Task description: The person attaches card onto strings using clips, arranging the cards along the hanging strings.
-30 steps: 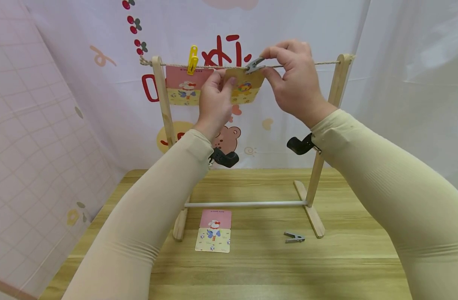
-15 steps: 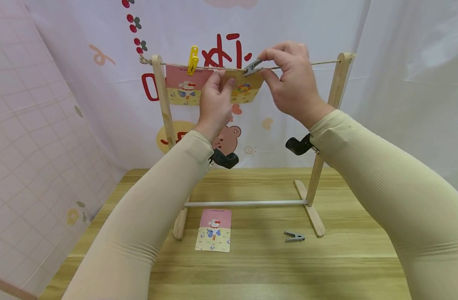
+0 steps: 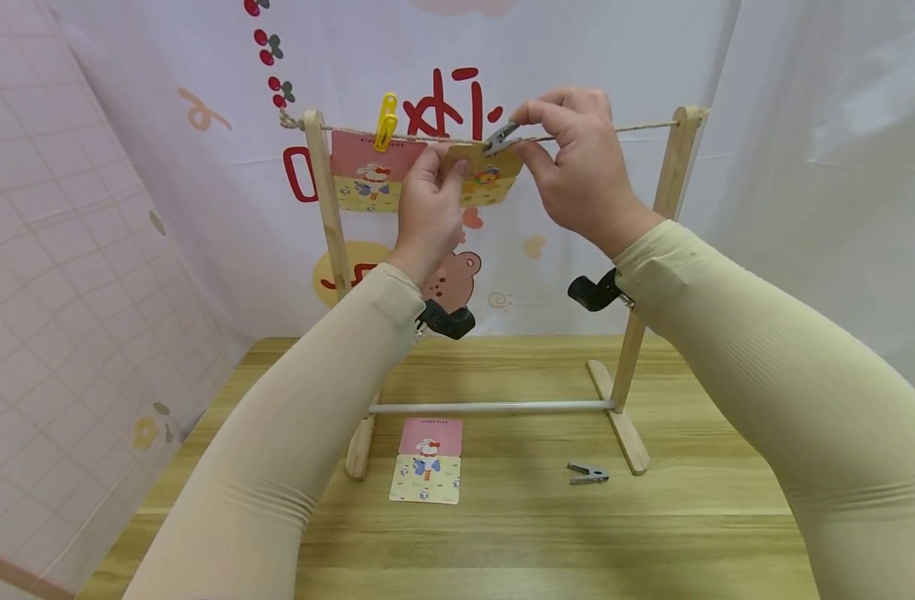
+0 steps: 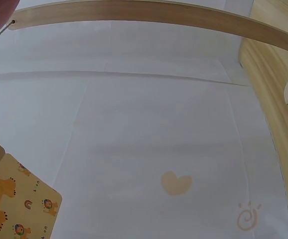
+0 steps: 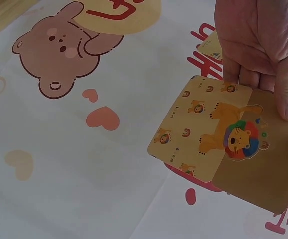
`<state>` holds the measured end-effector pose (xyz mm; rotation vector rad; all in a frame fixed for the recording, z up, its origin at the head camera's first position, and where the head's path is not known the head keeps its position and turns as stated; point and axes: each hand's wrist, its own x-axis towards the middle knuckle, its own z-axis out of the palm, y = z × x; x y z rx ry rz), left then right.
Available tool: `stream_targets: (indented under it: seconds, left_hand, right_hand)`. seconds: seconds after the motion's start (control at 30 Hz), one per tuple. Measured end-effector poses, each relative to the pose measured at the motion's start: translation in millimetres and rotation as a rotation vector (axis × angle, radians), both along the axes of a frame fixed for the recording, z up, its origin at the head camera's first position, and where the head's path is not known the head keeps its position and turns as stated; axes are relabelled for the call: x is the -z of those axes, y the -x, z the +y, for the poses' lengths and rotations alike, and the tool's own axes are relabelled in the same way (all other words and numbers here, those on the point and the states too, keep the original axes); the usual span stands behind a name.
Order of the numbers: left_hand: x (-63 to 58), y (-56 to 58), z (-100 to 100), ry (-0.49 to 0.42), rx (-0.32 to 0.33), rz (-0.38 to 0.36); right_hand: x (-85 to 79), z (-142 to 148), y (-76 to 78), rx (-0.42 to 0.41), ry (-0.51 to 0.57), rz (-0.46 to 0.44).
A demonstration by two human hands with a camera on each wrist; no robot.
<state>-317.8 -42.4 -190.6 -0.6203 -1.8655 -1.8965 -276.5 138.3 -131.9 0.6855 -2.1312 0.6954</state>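
Note:
My left hand (image 3: 430,204) pinches a brown and cream lion card (image 3: 489,185) at its left side, up at the twine line (image 3: 643,127). In the right wrist view the thumb lies flat over the face of the lion card (image 5: 236,142). My right hand (image 3: 577,162) pinches the handles of a grey clothespin (image 3: 501,138) between thumb and index finger. The clothespin's nose overlaps the card's top edge and the twine. Left of it a pink and yellow rabbit card (image 3: 375,171) hangs from a yellow clothespin (image 3: 386,122). The left wrist view catches only a corner of the lion card (image 4: 29,201).
The twine runs between two wooden posts (image 3: 671,171) joined low down by a white rod (image 3: 495,407). On the wooden table (image 3: 517,542) lie another rabbit card (image 3: 426,462) and a grey clothespin (image 3: 588,473). A printed white cloth (image 3: 825,167) hangs behind.
My right hand and the grey clothespin have shifted slightly left and down along the card's top edge. My left hand keeps its grip on the card, almost unmoved.

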Motion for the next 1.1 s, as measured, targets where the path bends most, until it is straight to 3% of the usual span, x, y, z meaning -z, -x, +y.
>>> stream_targets:
  seconds: [0.4,1.1]
  left_hand:
    - [2.1,1.0,0.5,-0.013,0.008,0.017]
    - [3.0,0.1,-0.2,0.041,-0.023,0.031]
  right_hand:
    - [-0.1,-1.1,0.9,-0.001,-0.019,0.008]
    - [-3.3,-4.6,-1.6,0.025,-0.075,-0.017]
